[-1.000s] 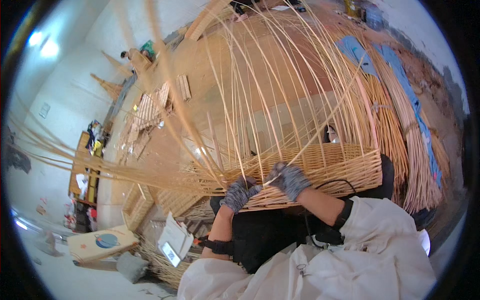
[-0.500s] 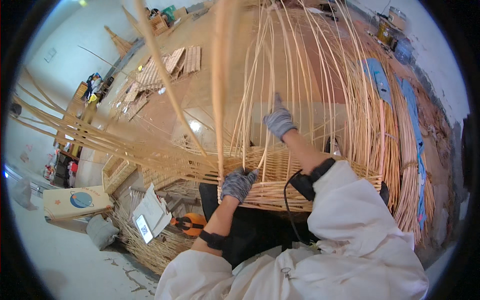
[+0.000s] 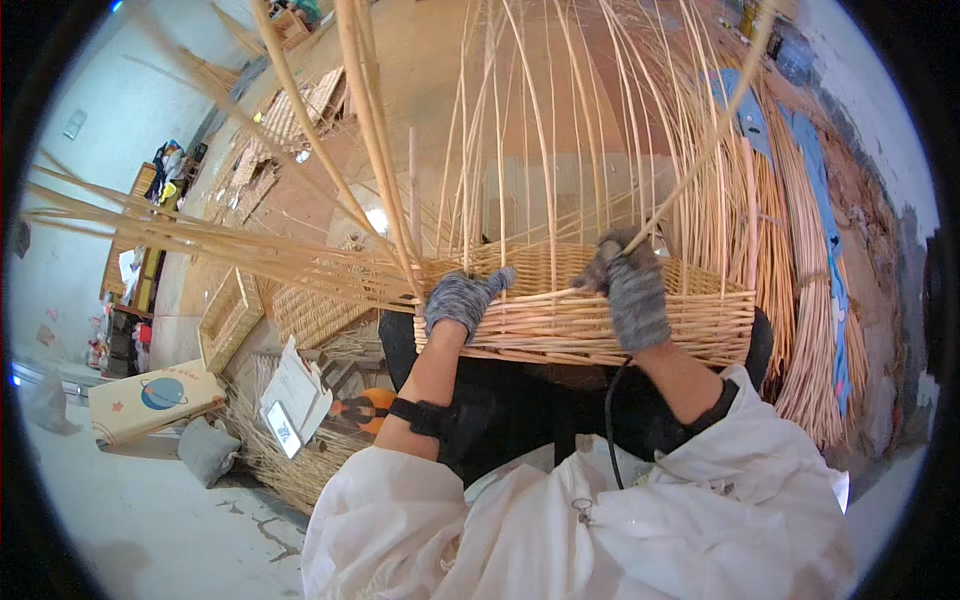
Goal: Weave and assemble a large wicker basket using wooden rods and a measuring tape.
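Observation:
A half-woven wicker basket [image 3: 560,325] lies across my lap, its tall pale stakes rising from the far and side walls. My left hand [image 3: 462,303], in a grey knitted glove, is closed over the near wall by the left corner, the thumb laid along the rim. Close beside it, thick stakes fan out to the left. My right hand [image 3: 633,297], gloved alike, is at the rim right of the middle. Its fingers are closed round a long willow rod [image 3: 733,105] that slants up to the right. Part of that rod is hidden by the hand.
Bundled willow rods [image 3: 808,340] with blue cloth [image 3: 740,112] stand at the right. Left of the basket are a small wicker tray [image 3: 228,322], papers with a phone [image 3: 283,430], an orange-handled tool [image 3: 372,408] and a cream box [image 3: 150,408]. Woven panels [image 3: 305,110] lie farther back.
My right hand has come back from among the far stakes to the near rim and now holds a rod. My left hand stays near the left corner. The view has shifted.

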`<state>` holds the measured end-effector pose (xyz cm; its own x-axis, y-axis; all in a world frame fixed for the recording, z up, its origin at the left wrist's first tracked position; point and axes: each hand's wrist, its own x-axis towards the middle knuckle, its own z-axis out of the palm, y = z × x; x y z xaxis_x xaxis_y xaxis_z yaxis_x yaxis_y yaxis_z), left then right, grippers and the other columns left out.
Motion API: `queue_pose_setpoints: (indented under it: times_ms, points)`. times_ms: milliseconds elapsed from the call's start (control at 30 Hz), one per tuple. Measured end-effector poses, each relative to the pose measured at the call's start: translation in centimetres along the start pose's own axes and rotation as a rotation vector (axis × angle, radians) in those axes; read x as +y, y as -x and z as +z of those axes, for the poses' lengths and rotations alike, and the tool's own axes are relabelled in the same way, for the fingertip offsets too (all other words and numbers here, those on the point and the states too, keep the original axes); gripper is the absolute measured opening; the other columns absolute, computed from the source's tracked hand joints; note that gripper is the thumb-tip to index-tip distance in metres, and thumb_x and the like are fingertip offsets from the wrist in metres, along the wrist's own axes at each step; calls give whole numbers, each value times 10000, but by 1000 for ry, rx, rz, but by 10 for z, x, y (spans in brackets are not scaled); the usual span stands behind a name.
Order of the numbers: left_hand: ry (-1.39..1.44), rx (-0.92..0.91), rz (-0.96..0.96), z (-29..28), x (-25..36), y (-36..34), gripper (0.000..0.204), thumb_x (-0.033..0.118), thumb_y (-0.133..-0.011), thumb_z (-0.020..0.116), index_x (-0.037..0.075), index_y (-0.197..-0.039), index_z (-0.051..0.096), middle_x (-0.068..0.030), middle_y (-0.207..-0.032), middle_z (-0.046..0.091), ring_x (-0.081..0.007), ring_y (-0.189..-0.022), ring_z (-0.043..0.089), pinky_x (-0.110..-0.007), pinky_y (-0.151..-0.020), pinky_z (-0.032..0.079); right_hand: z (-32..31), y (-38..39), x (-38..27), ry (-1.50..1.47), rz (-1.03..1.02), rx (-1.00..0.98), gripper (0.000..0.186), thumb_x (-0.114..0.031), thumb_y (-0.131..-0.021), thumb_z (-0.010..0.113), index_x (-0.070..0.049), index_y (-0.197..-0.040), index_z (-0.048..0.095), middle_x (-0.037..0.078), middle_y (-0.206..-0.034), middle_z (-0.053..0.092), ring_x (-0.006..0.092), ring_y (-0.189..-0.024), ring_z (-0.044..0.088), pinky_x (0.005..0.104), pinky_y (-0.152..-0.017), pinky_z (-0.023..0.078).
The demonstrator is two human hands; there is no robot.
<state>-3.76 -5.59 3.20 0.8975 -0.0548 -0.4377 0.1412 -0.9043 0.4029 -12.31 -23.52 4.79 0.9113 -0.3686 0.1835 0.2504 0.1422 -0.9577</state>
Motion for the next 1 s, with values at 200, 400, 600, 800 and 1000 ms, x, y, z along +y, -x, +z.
queue_pose_setpoints:
  times_ms: [200,400,600,800,1000]
  points:
    - [-389,303,977,59,-4,40,997,541,-582,655,22,-1302,200,-197,-1211,400,-313,-1148,360,-443,-956,238,-39,-31,35,-522,480,279,127,-38,-832,427,-64,-708,422,37,-505,371,175,-426,398,404,-503,508]
    - [-669,2,766,52,4,29,1003,354,-516,718,154,-1334,173,-134,-1056,475,-267,-1009,439,-438,-857,293,-32,-2,61,-692,476,398,141,-55,-835,440,-71,-696,427,31,-493,350,184,-421,380,434,-546,496]
    - [-570,153,908,48,-12,51,945,319,-492,734,155,-1297,267,-126,-991,480,-274,-946,458,-447,-818,319,-15,19,27,-632,412,422,149,-129,-851,471,-92,-713,429,23,-540,364,155,-468,360,412,-632,486]
    - [-588,244,1016,53,-33,39,1001,416,-471,729,141,-1305,247,-113,-1023,448,-281,-948,438,-446,-825,306,-49,53,2,-334,502,167,118,-164,-858,453,-66,-855,519,108,-721,548,253,-743,569,384,-664,489]
    - [-452,261,977,40,-27,33,1048,456,-455,728,57,-1295,245,-126,-1007,462,-283,-930,446,-445,-819,305,-237,107,-87,1340,180,-604,446,-440,-829,435,-58,-689,617,131,-613,580,286,-535,560,370,-506,452]
